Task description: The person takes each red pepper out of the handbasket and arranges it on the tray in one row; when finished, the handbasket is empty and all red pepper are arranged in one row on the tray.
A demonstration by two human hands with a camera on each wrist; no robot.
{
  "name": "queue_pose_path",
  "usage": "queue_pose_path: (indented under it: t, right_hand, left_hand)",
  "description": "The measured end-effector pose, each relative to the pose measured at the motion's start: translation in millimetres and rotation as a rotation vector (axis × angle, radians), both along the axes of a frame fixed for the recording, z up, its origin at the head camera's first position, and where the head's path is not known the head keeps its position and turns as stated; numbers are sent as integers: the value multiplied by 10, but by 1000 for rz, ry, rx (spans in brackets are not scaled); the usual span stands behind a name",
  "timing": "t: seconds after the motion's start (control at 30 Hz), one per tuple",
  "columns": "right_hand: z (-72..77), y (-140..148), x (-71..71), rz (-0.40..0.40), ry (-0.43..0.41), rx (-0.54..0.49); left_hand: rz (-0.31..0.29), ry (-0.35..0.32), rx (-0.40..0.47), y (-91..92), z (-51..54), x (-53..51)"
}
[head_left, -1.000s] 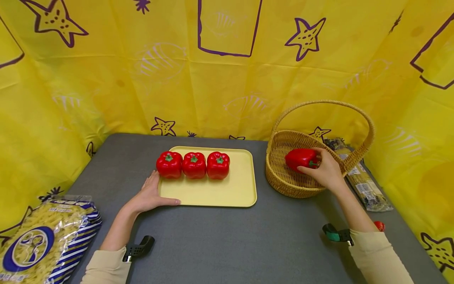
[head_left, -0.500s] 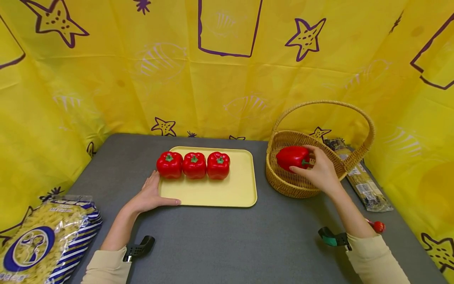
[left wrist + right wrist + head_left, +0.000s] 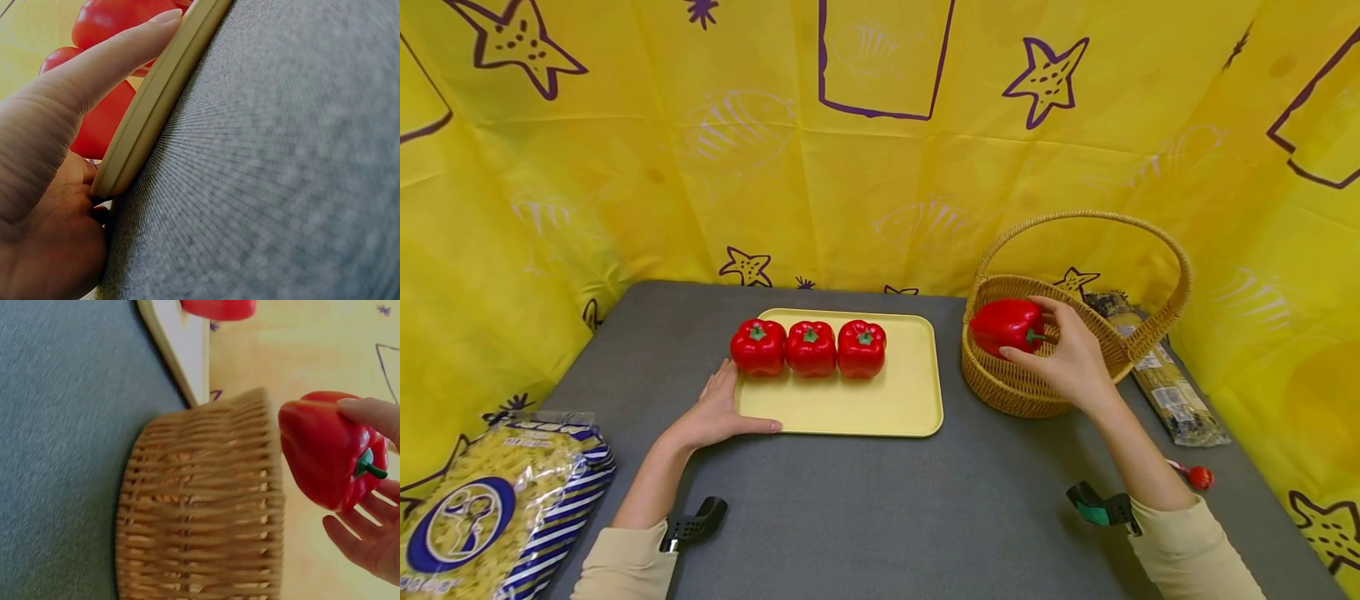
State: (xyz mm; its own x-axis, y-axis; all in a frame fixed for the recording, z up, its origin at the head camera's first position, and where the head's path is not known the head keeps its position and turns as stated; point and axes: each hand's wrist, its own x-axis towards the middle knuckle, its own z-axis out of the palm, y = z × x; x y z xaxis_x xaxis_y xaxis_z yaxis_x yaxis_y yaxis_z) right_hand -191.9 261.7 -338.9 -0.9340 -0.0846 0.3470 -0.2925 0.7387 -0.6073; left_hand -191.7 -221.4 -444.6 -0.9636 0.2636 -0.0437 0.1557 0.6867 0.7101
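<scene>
My right hand [image 3: 1073, 354] grips a red bell pepper [image 3: 1009, 326] between thumb and fingers, its green stem pointing to the right. The pepper is above the left part of a wicker basket [image 3: 1017, 403], and in the right wrist view this bell pepper [image 3: 325, 450] stands higher than the basket's rim. At the left end of a pale yellow tray [image 3: 904, 408], my left hand [image 3: 718, 411] rests with fingers extended along the side and the thumb at the front corner. Three red bell peppers [image 3: 810, 350] sit in a row on the tray, stems up.
The basket's tall handle [image 3: 1086, 215] arches over its opening. Behind its right side lies a clear pack of long dry pasta [image 3: 1176, 400]. A small red object [image 3: 1199, 477] is by my right forearm. A large pasta bag [image 3: 505, 508] fills the left front.
My right hand has moved left and slightly up with the bell pepper, from inside the basket toward its left rim. The left hand, tray and three peppers have stayed put.
</scene>
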Motion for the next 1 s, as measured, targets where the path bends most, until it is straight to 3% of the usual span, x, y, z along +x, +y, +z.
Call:
queue_pose_path:
  t: [0.3, 0.63, 1.0]
  right_hand:
    - [44, -175, 2, 59, 41, -20]
    - [22, -391, -35, 128, -8, -35]
    - [-66, -612, -91, 216, -93, 41]
  left_hand:
    - [2, -4, -4, -5, -3, -1]
    - [-2, -6, -1, -1, 11, 3]
    - [1, -7, -7, -1, 9, 5]
